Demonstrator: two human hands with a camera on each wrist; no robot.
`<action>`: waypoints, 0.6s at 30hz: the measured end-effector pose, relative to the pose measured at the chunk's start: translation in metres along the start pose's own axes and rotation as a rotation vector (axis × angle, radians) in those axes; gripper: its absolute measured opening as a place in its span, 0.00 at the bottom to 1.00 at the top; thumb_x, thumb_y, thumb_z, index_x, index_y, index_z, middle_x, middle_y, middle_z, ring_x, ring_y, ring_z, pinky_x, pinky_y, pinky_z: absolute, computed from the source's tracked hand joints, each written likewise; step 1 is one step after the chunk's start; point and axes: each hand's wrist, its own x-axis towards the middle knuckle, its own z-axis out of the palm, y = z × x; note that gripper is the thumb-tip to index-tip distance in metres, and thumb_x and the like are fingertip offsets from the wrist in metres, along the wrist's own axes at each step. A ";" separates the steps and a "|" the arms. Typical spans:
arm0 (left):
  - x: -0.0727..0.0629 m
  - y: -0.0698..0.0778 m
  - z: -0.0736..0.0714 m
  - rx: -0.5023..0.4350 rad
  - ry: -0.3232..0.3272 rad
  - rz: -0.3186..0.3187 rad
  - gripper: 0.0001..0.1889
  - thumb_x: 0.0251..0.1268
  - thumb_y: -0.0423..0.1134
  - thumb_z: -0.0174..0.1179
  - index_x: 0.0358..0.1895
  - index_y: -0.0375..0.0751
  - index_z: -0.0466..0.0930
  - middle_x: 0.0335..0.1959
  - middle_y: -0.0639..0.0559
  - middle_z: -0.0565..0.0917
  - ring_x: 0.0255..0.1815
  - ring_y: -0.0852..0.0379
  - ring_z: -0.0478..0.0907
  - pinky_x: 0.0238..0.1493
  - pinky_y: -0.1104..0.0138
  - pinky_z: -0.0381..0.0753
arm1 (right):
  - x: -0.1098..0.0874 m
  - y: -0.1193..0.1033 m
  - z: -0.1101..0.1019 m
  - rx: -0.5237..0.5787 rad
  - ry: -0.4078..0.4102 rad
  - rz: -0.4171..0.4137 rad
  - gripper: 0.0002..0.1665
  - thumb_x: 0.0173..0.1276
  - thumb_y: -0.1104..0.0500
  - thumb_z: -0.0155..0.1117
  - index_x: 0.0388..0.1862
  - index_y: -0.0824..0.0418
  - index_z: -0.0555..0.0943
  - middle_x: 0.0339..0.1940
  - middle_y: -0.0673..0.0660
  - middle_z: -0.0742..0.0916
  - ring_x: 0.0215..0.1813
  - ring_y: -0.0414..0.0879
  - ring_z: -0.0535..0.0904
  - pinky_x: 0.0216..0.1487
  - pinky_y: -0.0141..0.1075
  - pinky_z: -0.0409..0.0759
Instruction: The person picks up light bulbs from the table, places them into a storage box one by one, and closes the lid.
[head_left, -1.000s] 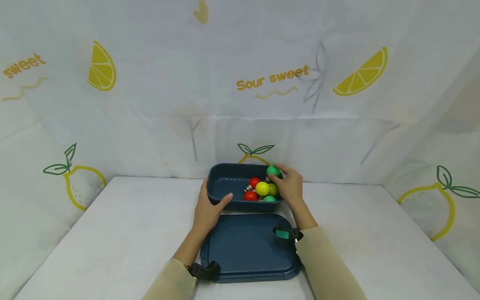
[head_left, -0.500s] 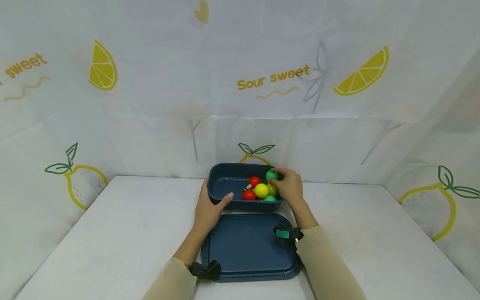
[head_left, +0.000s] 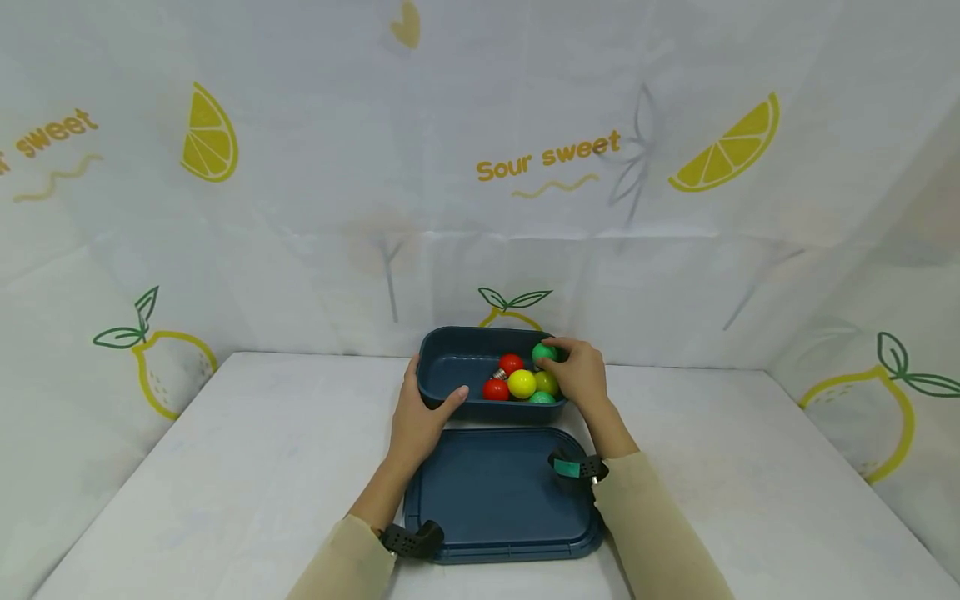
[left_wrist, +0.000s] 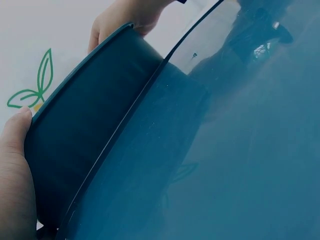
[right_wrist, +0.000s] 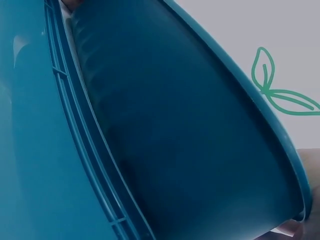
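Observation:
A dark blue plastic box point(head_left: 457, 372) stands at the far side of the table. Its right half holds small round light bulbs: two red bulbs point(head_left: 495, 389), a bright yellow bulb point(head_left: 522, 383), a darker yellow bulb point(head_left: 547, 382) and a green bulb point(head_left: 542, 397). My left hand point(head_left: 420, 418) grips the box's left end, its thumb point(left_wrist: 17, 131) against the front rim. At the back right corner inside the box, my right hand point(head_left: 581, 372) pinches another green bulb point(head_left: 543, 352) between thumb and fingers. One red bulb shows its metal screw base; the held bulb's base is hidden.
A dark blue lid point(head_left: 502, 492) lies flat on the white table point(head_left: 300, 467), just in front of the box and under both wrists. Close behind the box rises a white cloth backdrop point(head_left: 337, 275) printed with lemons and lettering.
My right hand has lowered the green bulb slightly into the back right corner of the box. The nearer red and bright yellow bulbs have shifted a little. My left hand keeps its grip.

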 end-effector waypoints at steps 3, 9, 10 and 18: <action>0.000 0.001 -0.001 0.002 -0.003 -0.002 0.56 0.59 0.67 0.66 0.83 0.52 0.44 0.83 0.48 0.55 0.82 0.44 0.57 0.78 0.39 0.57 | 0.000 0.000 -0.001 -0.001 -0.005 -0.006 0.22 0.64 0.59 0.72 0.57 0.61 0.86 0.61 0.65 0.86 0.61 0.62 0.82 0.60 0.55 0.80; 0.000 0.003 -0.006 0.010 0.000 -0.001 0.56 0.58 0.67 0.66 0.83 0.52 0.44 0.83 0.47 0.55 0.82 0.43 0.56 0.78 0.38 0.56 | 0.001 -0.005 -0.010 0.065 0.033 -0.030 0.20 0.73 0.54 0.64 0.58 0.62 0.85 0.62 0.65 0.85 0.63 0.63 0.82 0.63 0.56 0.80; 0.001 0.003 -0.006 0.008 0.003 0.002 0.56 0.58 0.67 0.66 0.83 0.52 0.44 0.83 0.47 0.55 0.82 0.43 0.56 0.78 0.38 0.56 | 0.001 -0.006 -0.014 0.087 0.050 -0.033 0.20 0.74 0.53 0.63 0.58 0.63 0.85 0.63 0.65 0.85 0.64 0.63 0.82 0.63 0.56 0.80; 0.002 0.003 -0.009 -0.034 -0.061 -0.007 0.57 0.61 0.65 0.65 0.83 0.48 0.38 0.84 0.44 0.50 0.83 0.41 0.52 0.79 0.39 0.54 | -0.017 -0.026 -0.054 0.145 0.076 -0.077 0.24 0.74 0.50 0.63 0.62 0.63 0.82 0.66 0.65 0.83 0.66 0.62 0.81 0.62 0.54 0.81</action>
